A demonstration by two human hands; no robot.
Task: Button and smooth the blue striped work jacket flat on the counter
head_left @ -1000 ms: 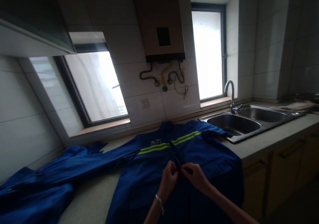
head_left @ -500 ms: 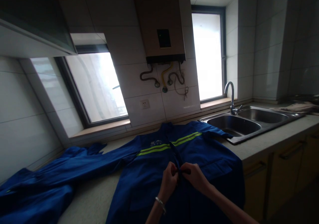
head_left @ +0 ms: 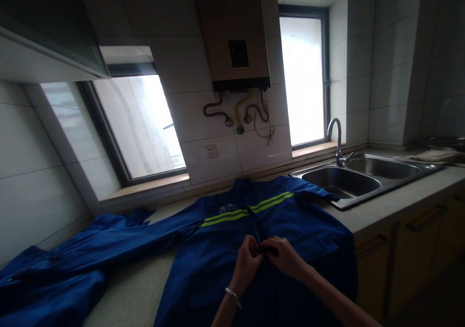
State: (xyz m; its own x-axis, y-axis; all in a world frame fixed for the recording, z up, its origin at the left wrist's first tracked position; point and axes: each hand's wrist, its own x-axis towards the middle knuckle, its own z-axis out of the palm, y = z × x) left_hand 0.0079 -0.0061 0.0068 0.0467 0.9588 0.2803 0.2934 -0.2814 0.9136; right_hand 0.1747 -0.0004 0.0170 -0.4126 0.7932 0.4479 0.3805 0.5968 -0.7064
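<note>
A blue work jacket (head_left: 214, 254) with yellow-green and grey stripes across its chest lies spread front side up, collar toward the wall. My left hand (head_left: 249, 259), with a silver bracelet at the wrist, pinches the jacket's front opening edge. Right beside it, my right hand (head_left: 285, 256) is closed on the same front edge, its fingers almost meeting the left ones. The small part between the fingertips is dark and too hidden to make out. One sleeve stretches left; the other reaches the sink's rim.
More blue cloth (head_left: 54, 288) lies bunched on the counter (head_left: 131, 288) at left. A double steel sink (head_left: 341, 181) with a faucet (head_left: 338, 138) is at right, and a light cloth (head_left: 439, 155) beyond it. A water heater (head_left: 236, 36) hangs on the wall, with pipes below.
The fingers of my right hand have shifted slightly left and up, closer to the left fingertips, folding the front edge. The jacket lies in the same place.
</note>
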